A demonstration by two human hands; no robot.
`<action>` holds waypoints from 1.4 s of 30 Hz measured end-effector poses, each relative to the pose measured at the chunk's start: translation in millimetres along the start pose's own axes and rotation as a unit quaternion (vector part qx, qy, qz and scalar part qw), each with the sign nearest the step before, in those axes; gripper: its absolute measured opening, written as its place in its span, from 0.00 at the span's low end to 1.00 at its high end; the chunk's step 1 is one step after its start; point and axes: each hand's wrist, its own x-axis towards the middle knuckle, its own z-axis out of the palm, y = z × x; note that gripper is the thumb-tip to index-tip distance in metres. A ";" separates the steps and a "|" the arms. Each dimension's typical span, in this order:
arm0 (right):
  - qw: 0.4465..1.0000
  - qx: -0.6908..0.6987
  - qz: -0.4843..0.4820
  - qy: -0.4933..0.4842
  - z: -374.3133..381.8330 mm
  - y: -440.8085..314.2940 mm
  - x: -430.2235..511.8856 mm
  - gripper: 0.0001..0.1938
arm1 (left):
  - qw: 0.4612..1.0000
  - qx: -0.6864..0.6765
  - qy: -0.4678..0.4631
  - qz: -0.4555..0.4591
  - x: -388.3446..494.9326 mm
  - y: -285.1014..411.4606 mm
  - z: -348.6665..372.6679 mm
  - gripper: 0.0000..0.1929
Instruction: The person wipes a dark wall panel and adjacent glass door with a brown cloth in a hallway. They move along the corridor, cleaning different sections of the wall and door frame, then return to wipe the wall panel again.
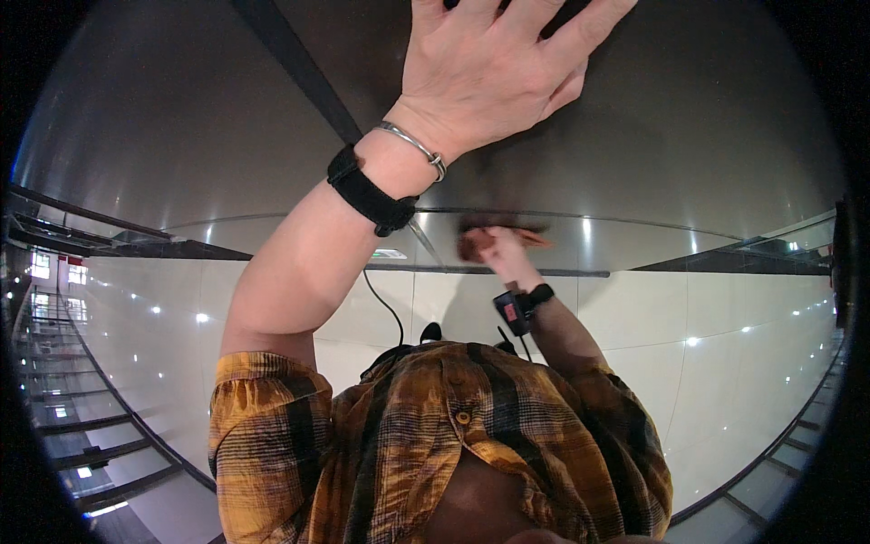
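Observation:
My left hand (486, 64), with a silver bracelet and a black strap at the wrist, reaches across the top middle. Its fingers are spread over a smooth dark panel (204, 129), and their tips are cut off by the picture's edge. Lower and to the right, my right hand (506, 251) grips a reddish-brown cloth (476, 243) near the panel's lower band; motion blurs both. A black strap and a small black device (512, 311) are on the right wrist.
A dark strip (306, 75) runs diagonally across the panel behind my left wrist. Glossy pale floor tiles (632, 306) lie below. A black cable (387, 306) hangs near my body. Dark railings (102, 425) stand at the far left.

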 end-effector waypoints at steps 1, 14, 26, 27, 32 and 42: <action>0.999 -0.003 0.035 0.016 30.0 17.7 -4.4 0.08 | 1.000 0.003 -0.004 0.000 0.5 0.5 -0.8 0.26; 0.982 -0.073 -0.170 0.026 -65.4 -113.8 -46.8 0.25 | 0.998 0.034 -0.045 0.004 5.5 10.9 -3.8 0.29; 0.525 -0.658 -0.540 0.014 94.3 -44.3 -113.0 0.24 | 0.985 0.073 -0.155 0.005 14.9 -1.1 -27.3 0.31; 0.516 -0.666 -0.538 0.026 94.5 -47.1 -110.9 0.25 | 0.985 0.087 -0.150 0.009 12.9 -0.8 -24.9 0.32; 0.452 -0.542 -0.694 0.138 100.5 -145.3 -119.7 0.20 | 0.987 0.067 -0.148 0.013 5.2 -3.6 -21.3 0.33; 0.289 -0.722 -0.624 -0.076 146.1 -150.0 -109.8 0.16 | 0.979 -0.155 -0.133 -0.013 4.7 -12.8 -39.7 0.29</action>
